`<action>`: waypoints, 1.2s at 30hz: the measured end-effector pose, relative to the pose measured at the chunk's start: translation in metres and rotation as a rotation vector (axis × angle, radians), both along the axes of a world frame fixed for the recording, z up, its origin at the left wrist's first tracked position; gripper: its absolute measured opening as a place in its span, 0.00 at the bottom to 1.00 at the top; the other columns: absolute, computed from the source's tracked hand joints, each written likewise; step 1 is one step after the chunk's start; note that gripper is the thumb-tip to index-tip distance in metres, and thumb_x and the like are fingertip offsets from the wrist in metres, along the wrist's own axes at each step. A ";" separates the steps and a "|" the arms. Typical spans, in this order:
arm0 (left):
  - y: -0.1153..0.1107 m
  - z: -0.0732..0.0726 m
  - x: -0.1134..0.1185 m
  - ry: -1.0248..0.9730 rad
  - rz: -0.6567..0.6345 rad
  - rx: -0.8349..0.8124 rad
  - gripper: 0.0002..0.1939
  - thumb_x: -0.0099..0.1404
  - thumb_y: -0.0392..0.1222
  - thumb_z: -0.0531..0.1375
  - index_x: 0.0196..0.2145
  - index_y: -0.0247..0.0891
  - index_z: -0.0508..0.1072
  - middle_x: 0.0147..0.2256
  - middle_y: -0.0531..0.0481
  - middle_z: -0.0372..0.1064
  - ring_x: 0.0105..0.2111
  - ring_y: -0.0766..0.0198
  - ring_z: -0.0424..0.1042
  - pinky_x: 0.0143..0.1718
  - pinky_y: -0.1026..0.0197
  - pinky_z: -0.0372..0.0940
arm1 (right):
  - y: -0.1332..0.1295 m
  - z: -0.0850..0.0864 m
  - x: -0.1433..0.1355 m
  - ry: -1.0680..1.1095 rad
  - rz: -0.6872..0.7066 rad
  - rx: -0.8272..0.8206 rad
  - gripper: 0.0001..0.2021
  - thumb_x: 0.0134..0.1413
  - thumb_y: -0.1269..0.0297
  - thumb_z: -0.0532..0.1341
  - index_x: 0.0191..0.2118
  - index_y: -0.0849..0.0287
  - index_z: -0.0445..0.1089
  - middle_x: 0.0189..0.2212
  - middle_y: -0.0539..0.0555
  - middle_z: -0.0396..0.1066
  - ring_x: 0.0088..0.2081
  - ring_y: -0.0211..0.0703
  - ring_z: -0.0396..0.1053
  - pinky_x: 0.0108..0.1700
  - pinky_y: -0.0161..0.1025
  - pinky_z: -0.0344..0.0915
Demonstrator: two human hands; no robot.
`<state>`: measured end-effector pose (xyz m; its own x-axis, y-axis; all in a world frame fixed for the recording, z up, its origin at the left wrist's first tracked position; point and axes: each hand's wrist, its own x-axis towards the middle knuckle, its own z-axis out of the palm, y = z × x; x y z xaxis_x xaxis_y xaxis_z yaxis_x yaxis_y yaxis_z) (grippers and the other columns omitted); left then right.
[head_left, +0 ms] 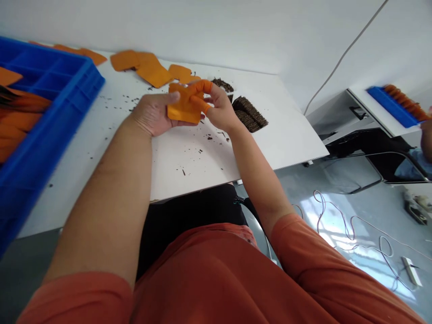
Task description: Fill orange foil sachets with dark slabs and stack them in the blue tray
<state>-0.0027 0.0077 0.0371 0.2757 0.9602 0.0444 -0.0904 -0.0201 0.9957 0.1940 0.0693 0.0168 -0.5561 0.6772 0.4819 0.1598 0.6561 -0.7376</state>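
Observation:
My left hand (157, 112) grips a flat orange square piece (183, 108), thumb on its face and fingers beneath. My right hand (218, 105) wears orange finger covers on its thumb and forefinger, which are closed on the right side of the same piece. Whether anything small lies between those fingertips is hidden. Just right of the hands lies a block of thin dark-brown ridged strips (250, 113) on the white table (280, 130). Behind the right hand sits a heap of dark-brown bits (222, 84).
At left stands a blue plastic crate (84, 85) holding orange pieces (20, 121). More flat orange pieces (148, 67) lie along the wall, and dark crumbs are scattered about the table. Cables (351, 225) run over the floor. Far right, a person's arm is near another blue tray (393, 108).

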 end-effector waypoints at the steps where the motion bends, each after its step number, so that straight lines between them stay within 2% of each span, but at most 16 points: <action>1: -0.001 0.003 -0.002 -0.008 -0.004 0.000 0.40 0.43 0.74 0.72 0.51 0.53 0.79 0.55 0.47 0.78 0.61 0.32 0.72 0.54 0.27 0.74 | 0.000 0.000 -0.001 -0.007 -0.009 -0.011 0.19 0.64 0.41 0.62 0.49 0.49 0.71 0.58 0.49 0.76 0.58 0.41 0.73 0.64 0.44 0.72; 3: -0.005 0.007 -0.004 -0.022 -0.008 -0.003 0.44 0.44 0.80 0.68 0.53 0.54 0.78 0.57 0.47 0.77 0.62 0.31 0.71 0.56 0.25 0.73 | 0.000 0.001 -0.004 -0.034 -0.031 -0.023 0.18 0.66 0.43 0.62 0.50 0.50 0.72 0.58 0.49 0.76 0.58 0.40 0.74 0.64 0.43 0.73; 7: -0.009 0.008 -0.001 -0.008 -0.019 -0.026 0.52 0.48 0.89 0.59 0.59 0.50 0.76 0.63 0.45 0.73 0.61 0.33 0.72 0.57 0.28 0.74 | -0.002 0.001 -0.008 -0.104 -0.086 0.026 0.09 0.68 0.56 0.61 0.50 0.48 0.71 0.59 0.46 0.75 0.59 0.36 0.73 0.64 0.38 0.73; 9: -0.007 0.005 0.001 -0.017 0.029 -0.062 0.58 0.50 0.93 0.50 0.61 0.48 0.74 0.63 0.42 0.72 0.59 0.36 0.74 0.55 0.31 0.76 | 0.000 -0.001 -0.007 -0.109 -0.072 0.028 0.08 0.68 0.59 0.62 0.51 0.49 0.71 0.58 0.46 0.76 0.58 0.35 0.73 0.63 0.37 0.74; 11: -0.003 0.001 0.003 -0.046 0.093 -0.082 0.59 0.51 0.94 0.46 0.59 0.46 0.74 0.62 0.41 0.73 0.53 0.41 0.76 0.52 0.37 0.77 | 0.002 -0.002 -0.006 -0.098 -0.046 0.022 0.10 0.69 0.58 0.61 0.52 0.51 0.71 0.57 0.47 0.76 0.57 0.36 0.72 0.62 0.39 0.74; 12: -0.001 -0.001 0.003 -0.063 0.110 -0.081 0.57 0.51 0.93 0.47 0.58 0.45 0.75 0.61 0.41 0.74 0.48 0.45 0.77 0.49 0.40 0.78 | 0.003 -0.003 -0.006 -0.099 -0.042 0.018 0.10 0.69 0.58 0.60 0.53 0.51 0.71 0.57 0.48 0.76 0.57 0.37 0.72 0.62 0.40 0.74; 16: 0.001 -0.005 0.007 -0.094 0.091 -0.067 0.46 0.49 0.85 0.65 0.49 0.44 0.79 0.57 0.41 0.76 0.33 0.58 0.73 0.34 0.52 0.73 | 0.002 -0.004 -0.005 -0.108 -0.064 0.008 0.10 0.68 0.61 0.58 0.52 0.51 0.70 0.55 0.49 0.75 0.56 0.39 0.73 0.65 0.45 0.72; 20: -0.002 -0.006 0.012 -0.150 0.109 -0.128 0.38 0.55 0.79 0.65 0.45 0.40 0.79 0.49 0.40 0.79 0.27 0.59 0.71 0.25 0.57 0.65 | 0.002 -0.006 -0.005 -0.076 -0.032 -0.028 0.11 0.60 0.64 0.60 0.49 0.55 0.70 0.52 0.51 0.75 0.52 0.42 0.73 0.68 0.50 0.69; 23: -0.002 -0.008 0.013 -0.181 0.068 -0.117 0.36 0.58 0.75 0.66 0.46 0.40 0.79 0.45 0.41 0.79 0.27 0.59 0.71 0.24 0.58 0.63 | 0.004 -0.008 -0.004 -0.093 -0.008 -0.018 0.16 0.53 0.69 0.61 0.49 0.55 0.71 0.55 0.51 0.74 0.54 0.44 0.72 0.68 0.50 0.68; 26: -0.002 -0.010 0.012 -0.194 0.056 -0.113 0.33 0.60 0.72 0.67 0.47 0.41 0.78 0.43 0.43 0.79 0.28 0.59 0.71 0.25 0.59 0.63 | 0.005 -0.008 -0.004 -0.128 0.004 -0.004 0.20 0.49 0.68 0.63 0.50 0.54 0.73 0.61 0.51 0.71 0.60 0.47 0.70 0.68 0.48 0.69; 31: -0.003 -0.009 0.014 -0.161 0.107 -0.151 0.29 0.65 0.70 0.66 0.46 0.40 0.78 0.45 0.44 0.78 0.34 0.58 0.73 0.31 0.58 0.67 | 0.007 -0.009 -0.008 -0.142 0.008 0.010 0.21 0.45 0.61 0.65 0.48 0.53 0.78 0.60 0.50 0.74 0.62 0.48 0.69 0.70 0.47 0.67; 34: -0.004 -0.005 0.017 -0.148 0.141 -0.179 0.28 0.66 0.69 0.66 0.44 0.40 0.77 0.45 0.45 0.78 0.35 0.59 0.73 0.32 0.58 0.67 | 0.009 -0.009 -0.010 -0.144 0.018 -0.002 0.21 0.41 0.55 0.67 0.43 0.55 0.80 0.59 0.51 0.76 0.61 0.48 0.69 0.70 0.45 0.65; 36: -0.005 -0.004 0.018 -0.137 0.141 -0.180 0.27 0.66 0.68 0.66 0.44 0.40 0.77 0.43 0.45 0.77 0.34 0.60 0.71 0.31 0.59 0.65 | 0.008 -0.009 -0.010 -0.145 0.011 0.000 0.18 0.42 0.53 0.66 0.40 0.55 0.79 0.58 0.52 0.76 0.60 0.48 0.69 0.69 0.46 0.65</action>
